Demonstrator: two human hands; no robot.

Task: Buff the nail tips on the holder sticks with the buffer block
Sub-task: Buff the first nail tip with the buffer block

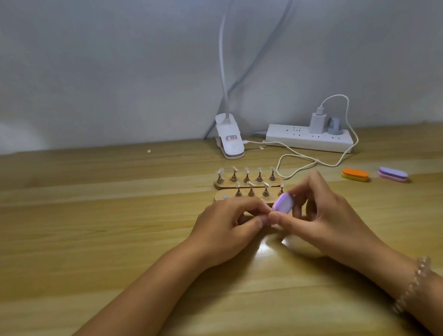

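Trouble is brewing at the fingertips: the left hand [228, 229] is pinching something tiny between thumb and forefinger. I'm judging it to be a holder stick, since the near wooden base [218, 195] is showing one bare socket [225, 196]. The nail tip itself is hiding behind the fingers. Too much pressure and that tip is likely popping off, or the stick is twisting out of the pinch. A wide stroke is also risking a knock to the standing holder sticks [246, 175] just behind the knuckles. The right hand [323, 212] is curling round the lilac buffer block [282, 202], tilting its face toward the left fingertips. Neither hand is spreading; both are gripping, meeting just in front of that base.
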